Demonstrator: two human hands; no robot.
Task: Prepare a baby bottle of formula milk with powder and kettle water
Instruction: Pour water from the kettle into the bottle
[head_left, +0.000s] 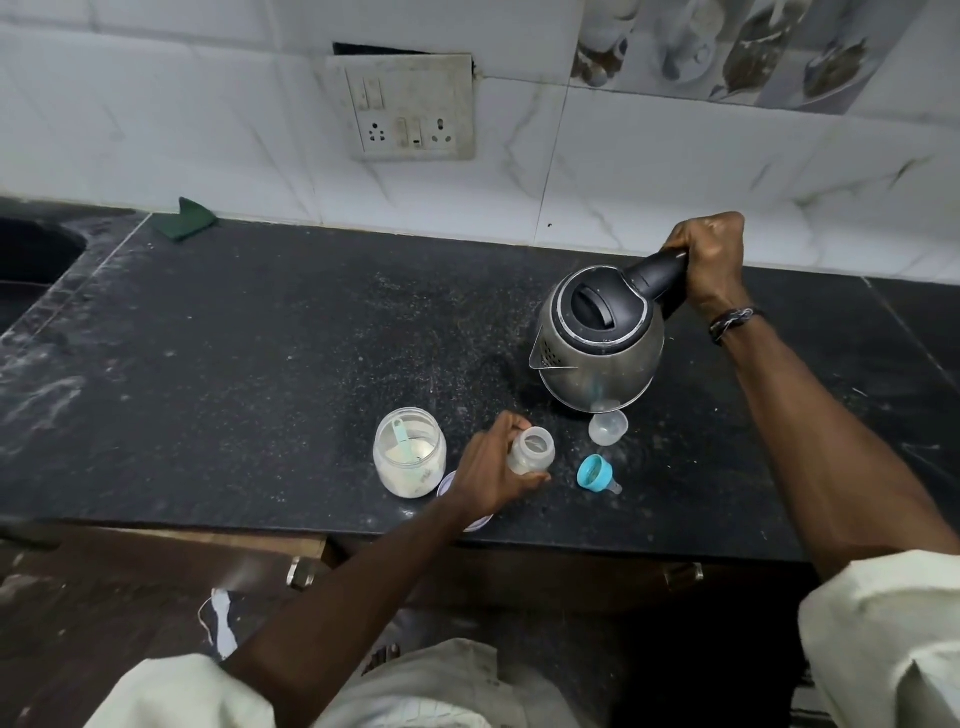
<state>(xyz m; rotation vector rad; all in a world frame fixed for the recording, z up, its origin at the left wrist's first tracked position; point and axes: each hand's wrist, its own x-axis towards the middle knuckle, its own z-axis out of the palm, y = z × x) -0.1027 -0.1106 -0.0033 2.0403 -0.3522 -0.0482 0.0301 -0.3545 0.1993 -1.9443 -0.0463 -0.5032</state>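
Observation:
A steel kettle (605, 358) with a black lid stands on the dark counter (291, 338), spout to the left. My right hand (709, 260) grips its black handle. My left hand (493, 467) holds an open, clear baby bottle (532, 449) upright near the counter's front edge. Left of the bottle stands an open jar of white powder (410, 452) with a pale green scoop inside. A blue teat ring with its nipple (597, 474) lies on its side to the bottle's right. A clear bottle cap (608, 427) sits just in front of the kettle.
A jar lid (448, 483) lies partly hidden under my left wrist. A green cloth (189, 219) lies at the back left by the tiled wall. A sink (31, 254) is at far left. A socket panel (410, 106) is on the wall. Cabinet drawers sit below the counter.

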